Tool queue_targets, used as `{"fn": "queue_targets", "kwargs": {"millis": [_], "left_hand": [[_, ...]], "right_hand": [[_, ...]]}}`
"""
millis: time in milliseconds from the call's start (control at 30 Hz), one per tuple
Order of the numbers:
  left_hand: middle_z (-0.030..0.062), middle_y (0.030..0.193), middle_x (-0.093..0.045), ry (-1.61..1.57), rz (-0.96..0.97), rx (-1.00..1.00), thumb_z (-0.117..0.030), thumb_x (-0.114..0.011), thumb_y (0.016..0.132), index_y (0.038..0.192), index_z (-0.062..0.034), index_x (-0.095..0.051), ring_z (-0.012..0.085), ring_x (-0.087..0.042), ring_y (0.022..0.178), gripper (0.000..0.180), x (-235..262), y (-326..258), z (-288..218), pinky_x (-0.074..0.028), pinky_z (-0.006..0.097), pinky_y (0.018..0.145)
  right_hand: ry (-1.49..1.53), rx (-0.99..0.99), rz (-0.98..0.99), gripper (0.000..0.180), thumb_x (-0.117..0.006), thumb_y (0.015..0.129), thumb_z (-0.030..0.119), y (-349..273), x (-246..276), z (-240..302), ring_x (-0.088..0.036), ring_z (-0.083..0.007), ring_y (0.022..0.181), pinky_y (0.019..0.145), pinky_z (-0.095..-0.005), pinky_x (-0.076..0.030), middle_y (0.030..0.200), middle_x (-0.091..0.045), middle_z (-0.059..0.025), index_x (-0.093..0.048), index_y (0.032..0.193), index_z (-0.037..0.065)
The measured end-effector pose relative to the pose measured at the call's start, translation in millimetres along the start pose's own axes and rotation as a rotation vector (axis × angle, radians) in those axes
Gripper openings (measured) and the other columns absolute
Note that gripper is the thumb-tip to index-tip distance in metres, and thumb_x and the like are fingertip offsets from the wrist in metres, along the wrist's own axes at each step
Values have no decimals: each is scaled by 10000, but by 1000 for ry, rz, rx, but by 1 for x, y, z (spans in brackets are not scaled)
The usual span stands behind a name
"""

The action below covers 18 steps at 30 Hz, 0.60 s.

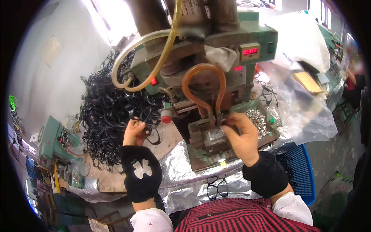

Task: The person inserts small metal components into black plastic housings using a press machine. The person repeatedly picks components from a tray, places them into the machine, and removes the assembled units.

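My left hand [134, 132] is closed on a black eyeglass frame [155, 138], which hangs from the fingers beside a large tangled pile of black eyeglass frames [112, 112]. My right hand [244, 136] reaches into the green bench press [251, 33]. Its thumb and fingers bend together at the metal fixture [215, 136], close to the lower ends of an orange hose loop [205, 66]. Whatever the right fingertips pinch is too small or hidden to make out. Another black eyeglass frame [217, 188] lies on the foil-covered bench edge, in front of the fixture.
Small shiny metal parts [258, 123] fill the green tray right of the fixture. A red push button [166, 119] sticks out near my left hand. A blue basket [305, 174] stands low at the right, below clear plastic bags [309, 112]. A yellowish hose [135, 87] loops overhead.
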<state>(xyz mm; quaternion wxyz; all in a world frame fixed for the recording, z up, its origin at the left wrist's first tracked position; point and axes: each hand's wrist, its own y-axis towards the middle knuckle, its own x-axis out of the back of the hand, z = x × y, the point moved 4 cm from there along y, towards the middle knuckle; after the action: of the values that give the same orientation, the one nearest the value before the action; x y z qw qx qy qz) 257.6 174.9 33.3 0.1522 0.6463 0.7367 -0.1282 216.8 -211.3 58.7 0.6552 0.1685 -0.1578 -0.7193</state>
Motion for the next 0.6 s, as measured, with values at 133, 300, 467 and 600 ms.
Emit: {"fn": "queue_targets", "kwargs": {"millis": [133, 300, 467, 600], "left_hand": [[22, 850, -609, 210, -116, 32, 13, -681, 851, 1205, -44, -464, 167, -612, 716, 419, -1, -2, -1, -517, 294, 653], [37, 752, -598, 281, -134, -114, 7, -686, 849, 1461, 21, -302, 178, -635, 641, 723, -22, -13, -14, -420, 198, 512], [70, 966, -563, 31, -106, -284, 31, -604, 900, 1236, -6, -504, 157, -583, 863, 353, -50, -49, -11, -476, 266, 713], [84, 1023, -531, -13, 384, -658, -32, -566, 931, 1079, -64, -488, 177, -554, 866, 170, -158, -121, -47, -490, 345, 871]], "right_hand": [[140, -92, 5, 365, -680, 828, -41, -3, -12, -4, -653, -140, 942, 846, -255, -497, 1017, -661, -98, -554, 1171, -40], [160, -104, -14, 406, -676, 833, -42, -5, -14, -9, -648, -131, 950, 849, -247, -491, 1026, -652, -99, -528, 1211, -37], [191, -137, -28, 437, -682, 827, -26, -6, -14, -4, -636, -124, 953, 869, -251, -469, 1025, -659, -98, -524, 1234, -27], [233, -186, -52, 460, -687, 827, -10, -5, -12, -6, -623, -126, 975, 902, -262, -456, 1054, -659, -105, -515, 1254, -21]]}}
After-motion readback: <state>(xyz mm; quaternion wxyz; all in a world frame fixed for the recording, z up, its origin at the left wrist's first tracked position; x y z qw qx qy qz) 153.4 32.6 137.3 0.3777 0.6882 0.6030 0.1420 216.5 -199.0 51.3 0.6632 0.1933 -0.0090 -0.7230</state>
